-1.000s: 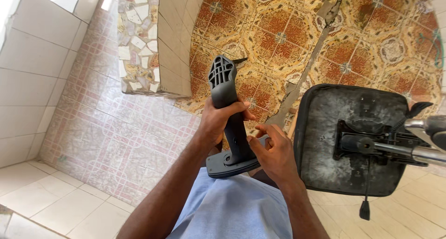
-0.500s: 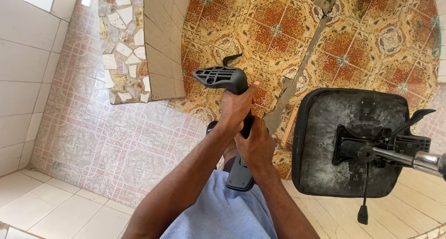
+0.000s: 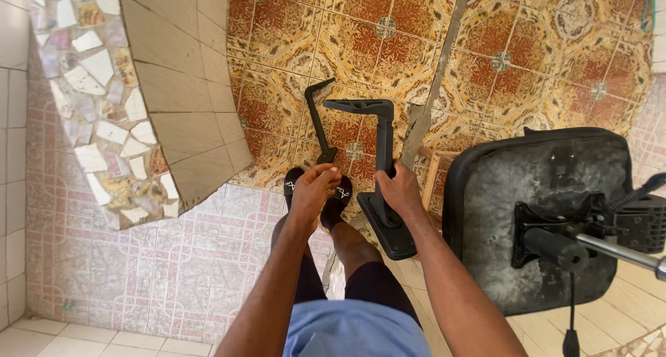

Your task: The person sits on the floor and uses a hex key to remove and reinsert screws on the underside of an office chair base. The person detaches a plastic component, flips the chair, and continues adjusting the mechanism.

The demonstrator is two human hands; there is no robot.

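While the right hand [image 3: 399, 190] grips the armrest [image 3: 380, 176], the left hand [image 3: 313, 190], fingers curled, seemingly holds nothing.

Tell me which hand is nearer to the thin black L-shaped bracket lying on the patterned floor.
Left. The left hand hovers just below the bracket, near its lower end. The right hand is farther right, gripping the black chair armrest.

Both arms stretched down; left hand [image 3: 313, 188] loose, fingers curled and gripping nothing, right hand [image 3: 398, 188] wrapped tight, knuckles up.
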